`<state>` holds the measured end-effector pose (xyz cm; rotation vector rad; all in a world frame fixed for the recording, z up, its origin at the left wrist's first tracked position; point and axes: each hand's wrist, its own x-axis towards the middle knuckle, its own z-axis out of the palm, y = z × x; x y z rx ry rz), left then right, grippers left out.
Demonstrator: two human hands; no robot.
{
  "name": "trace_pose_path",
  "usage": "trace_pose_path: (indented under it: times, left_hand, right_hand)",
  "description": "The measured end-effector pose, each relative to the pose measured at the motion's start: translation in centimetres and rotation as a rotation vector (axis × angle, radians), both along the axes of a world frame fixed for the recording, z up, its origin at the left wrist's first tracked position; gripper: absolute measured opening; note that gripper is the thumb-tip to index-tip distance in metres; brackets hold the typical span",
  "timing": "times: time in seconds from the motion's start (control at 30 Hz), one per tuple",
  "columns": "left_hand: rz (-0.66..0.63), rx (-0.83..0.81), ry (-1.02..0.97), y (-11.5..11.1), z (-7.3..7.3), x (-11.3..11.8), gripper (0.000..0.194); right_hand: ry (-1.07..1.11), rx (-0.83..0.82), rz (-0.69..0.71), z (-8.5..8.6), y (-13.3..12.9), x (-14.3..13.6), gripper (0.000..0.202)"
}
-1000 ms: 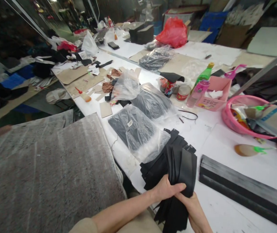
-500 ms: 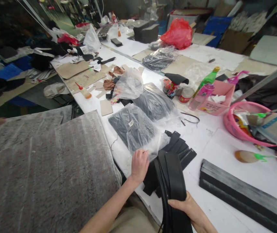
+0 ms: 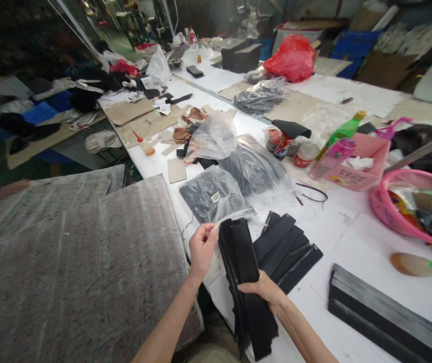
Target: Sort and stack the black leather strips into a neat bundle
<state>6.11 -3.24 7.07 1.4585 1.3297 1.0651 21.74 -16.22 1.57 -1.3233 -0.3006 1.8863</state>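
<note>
My right hand (image 3: 263, 292) grips a thick bundle of black strips (image 3: 244, 257), thumb across the top strip. The bundle's far end meets the mouth of a clear plastic bag (image 3: 216, 194), which has dark flat pieces inside and a small white label. My left hand (image 3: 202, 249) pinches the near edge of that bag between thumb and fingers, just left of the bundle. Whether the strip ends are inside the bag or only against it, I cannot tell. More loose black strips (image 3: 289, 249) lie fanned on the white table to the right of the bundle.
A long black stack (image 3: 389, 317) lies at the right. Behind it are a glue bottle with a green tip (image 3: 412, 264), a pink basket (image 3: 384, 201), a pink box (image 3: 367, 174) and a green bottle (image 3: 342, 133). A large grey board (image 3: 79, 272) borders the table's left.
The black bundle has moved up and left to the bag's mouth, carried by my right hand. My left hand has shifted left and slightly up, still pinching the bag edge. The view has shifted too.
</note>
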Motion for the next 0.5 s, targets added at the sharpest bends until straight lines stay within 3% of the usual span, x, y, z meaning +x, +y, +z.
trace_pose_path:
  times: [0.17, 0.27, 0.37, 0.5]
  left_hand:
    - [-0.05, -0.057, 0.0, 0.1, -0.3, 0.1, 0.029]
    - [-0.041, -0.094, -0.015, 0.4, -0.7, 0.3, 0.031]
    - [-0.071, -0.135, -0.004, 1.1, -1.1, -0.2, 0.033]
    - [-0.088, -0.12, 0.065, 0.4, -0.9, -1.6, 0.038]
  right_hand:
    - [0.066, -0.087, 0.0, -1.1, -0.9, -0.3, 0.053]
    - [0.053, -0.077, 0.056, -1.0, -1.3, -0.5, 0.052]
    - [0.0, -0.031, 0.027, -1.2, -1.0, -0.6, 0.05]
    - [-0.123, 0.015, -0.018, -0.1, -0.4, -1.0, 0.05]
